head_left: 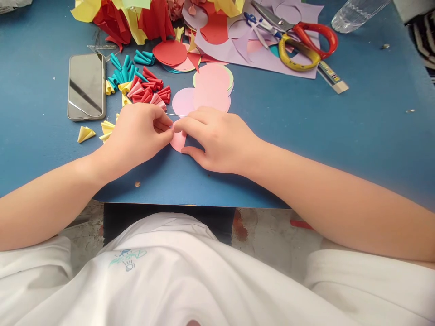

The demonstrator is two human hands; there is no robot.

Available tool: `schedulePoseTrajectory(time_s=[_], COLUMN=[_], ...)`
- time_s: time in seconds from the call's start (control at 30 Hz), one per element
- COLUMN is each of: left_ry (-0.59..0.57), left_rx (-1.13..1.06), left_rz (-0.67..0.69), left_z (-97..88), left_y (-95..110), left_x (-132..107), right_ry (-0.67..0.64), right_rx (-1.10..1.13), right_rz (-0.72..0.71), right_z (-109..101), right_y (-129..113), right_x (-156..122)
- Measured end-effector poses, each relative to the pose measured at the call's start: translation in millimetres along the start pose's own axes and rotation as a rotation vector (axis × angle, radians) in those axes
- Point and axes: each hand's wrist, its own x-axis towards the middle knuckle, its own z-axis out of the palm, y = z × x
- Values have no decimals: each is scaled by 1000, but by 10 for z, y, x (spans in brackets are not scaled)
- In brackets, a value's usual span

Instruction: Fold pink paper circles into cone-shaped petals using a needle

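My left hand (137, 131) and my right hand (217, 138) meet over a small pink paper piece (177, 141) on the blue table (340, 136). Both pinch it with closed fingers, and most of it is hidden under them. Just beyond my fingers lie several pink paper circles (210, 88). To the left of those sits a heap of small folded paper cones in red (149, 88), teal (124, 70) and yellow (107, 129).
A phone (86, 86) lies face up at the left. At the back are coloured paper scraps (136, 18), a cut lilac sheet (258, 50), red and yellow scissors (302, 43), a ruler (333, 78) and a clear bottle (355, 13). The table's front edge runs near my lap.
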Motion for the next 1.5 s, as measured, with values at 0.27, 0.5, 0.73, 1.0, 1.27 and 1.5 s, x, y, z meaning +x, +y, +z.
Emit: schedulePoseTrajectory(time_s=[0.27,0.5,0.73,1.0,1.27,1.5], left_ry=[-20,2,-25,-53,-58,-94], left_rx=[-34,27,89,67,52,91], left_rz=[33,90,116,107,79,88], left_z=[-10,-15,-6,19,26,-11], left_y=[-19,-35,-58,-133,-156,-133], left_x=[-9,-49,-65,-10,27,-3], right_ry=[61,277,309,336,350,260], right_rx=[85,234,297,366,285,278], right_rz=[-149,25,43,61,65,73], right_z=[53,232,260,274,419,277], right_y=[148,95,54,167,350,288], right_x=[-36,-48,-53,-48,-30,-22])
